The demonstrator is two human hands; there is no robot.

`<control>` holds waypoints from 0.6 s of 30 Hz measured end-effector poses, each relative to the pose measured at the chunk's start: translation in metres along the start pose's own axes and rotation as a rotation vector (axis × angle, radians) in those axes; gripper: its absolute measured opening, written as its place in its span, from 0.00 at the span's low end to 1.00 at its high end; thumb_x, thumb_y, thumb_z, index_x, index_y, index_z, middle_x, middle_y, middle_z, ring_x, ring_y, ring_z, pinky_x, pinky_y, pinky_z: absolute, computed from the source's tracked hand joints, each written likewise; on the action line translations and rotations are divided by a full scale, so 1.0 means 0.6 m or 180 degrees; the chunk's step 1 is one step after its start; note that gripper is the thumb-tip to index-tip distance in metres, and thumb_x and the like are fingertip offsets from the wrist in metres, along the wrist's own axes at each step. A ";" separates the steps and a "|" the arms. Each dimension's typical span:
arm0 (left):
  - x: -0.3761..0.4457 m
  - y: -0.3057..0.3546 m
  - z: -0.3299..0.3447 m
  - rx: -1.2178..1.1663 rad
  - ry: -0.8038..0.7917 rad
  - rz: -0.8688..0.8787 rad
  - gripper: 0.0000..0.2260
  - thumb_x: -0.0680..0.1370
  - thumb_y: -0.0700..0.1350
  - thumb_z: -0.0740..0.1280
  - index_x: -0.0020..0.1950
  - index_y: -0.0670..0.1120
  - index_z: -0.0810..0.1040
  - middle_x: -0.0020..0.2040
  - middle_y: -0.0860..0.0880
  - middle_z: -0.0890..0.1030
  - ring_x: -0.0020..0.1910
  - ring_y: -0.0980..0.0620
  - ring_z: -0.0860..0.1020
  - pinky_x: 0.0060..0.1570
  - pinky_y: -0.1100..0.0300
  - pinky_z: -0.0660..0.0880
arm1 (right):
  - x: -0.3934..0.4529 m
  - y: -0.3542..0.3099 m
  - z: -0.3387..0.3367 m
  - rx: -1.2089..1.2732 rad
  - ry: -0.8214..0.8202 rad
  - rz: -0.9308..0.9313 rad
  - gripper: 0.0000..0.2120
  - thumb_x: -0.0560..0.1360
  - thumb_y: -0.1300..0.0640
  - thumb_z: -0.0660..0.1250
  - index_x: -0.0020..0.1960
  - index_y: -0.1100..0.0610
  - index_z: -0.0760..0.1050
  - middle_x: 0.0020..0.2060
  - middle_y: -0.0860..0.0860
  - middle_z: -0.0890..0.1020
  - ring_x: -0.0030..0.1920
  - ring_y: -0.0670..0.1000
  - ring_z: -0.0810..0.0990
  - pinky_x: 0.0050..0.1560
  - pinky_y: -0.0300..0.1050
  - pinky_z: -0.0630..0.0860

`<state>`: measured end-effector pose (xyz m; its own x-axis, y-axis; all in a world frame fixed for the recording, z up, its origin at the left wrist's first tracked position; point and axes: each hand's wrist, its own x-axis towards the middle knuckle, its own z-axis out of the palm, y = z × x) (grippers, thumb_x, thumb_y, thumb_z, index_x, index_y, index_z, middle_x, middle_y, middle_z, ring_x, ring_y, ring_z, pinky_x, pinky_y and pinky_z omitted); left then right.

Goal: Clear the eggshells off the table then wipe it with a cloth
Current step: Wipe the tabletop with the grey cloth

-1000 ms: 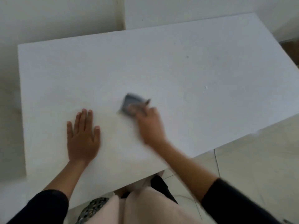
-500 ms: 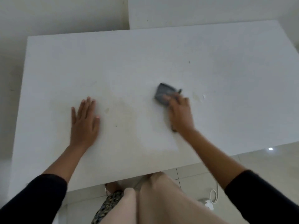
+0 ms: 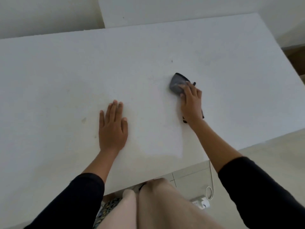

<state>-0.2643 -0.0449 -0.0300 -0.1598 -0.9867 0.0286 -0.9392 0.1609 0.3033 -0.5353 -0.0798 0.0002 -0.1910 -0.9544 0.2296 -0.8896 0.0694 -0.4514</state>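
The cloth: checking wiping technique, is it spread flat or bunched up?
Bunched: the cloth shows as a small dark wad under the right hand, pressed on the table.

Right hand (image 3: 191, 103) presses grey cloth (image 3: 177, 84) on table (image 3: 66, 71); left hand (image 3: 113, 129) lies flat.

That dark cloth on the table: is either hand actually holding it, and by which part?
The right hand presses the grey cloth flat against the table, covering its near part. The left hand holds nothing, resting flat on the table.
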 end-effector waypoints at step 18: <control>0.009 -0.021 -0.030 -0.0946 -0.0036 0.0014 0.27 0.80 0.54 0.44 0.73 0.44 0.67 0.75 0.49 0.63 0.74 0.54 0.58 0.74 0.57 0.48 | -0.167 -0.121 0.020 0.0990 -0.1486 -0.3273 0.13 0.79 0.60 0.61 0.60 0.52 0.80 0.62 0.49 0.78 0.65 0.50 0.73 0.68 0.46 0.66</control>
<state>-0.2475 -0.0524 -0.0163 -0.1687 -0.9855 0.0203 -0.8086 0.1501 0.5689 -0.4469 0.0074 -0.0003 0.7878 -0.5381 0.2996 -0.3843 -0.8096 -0.4438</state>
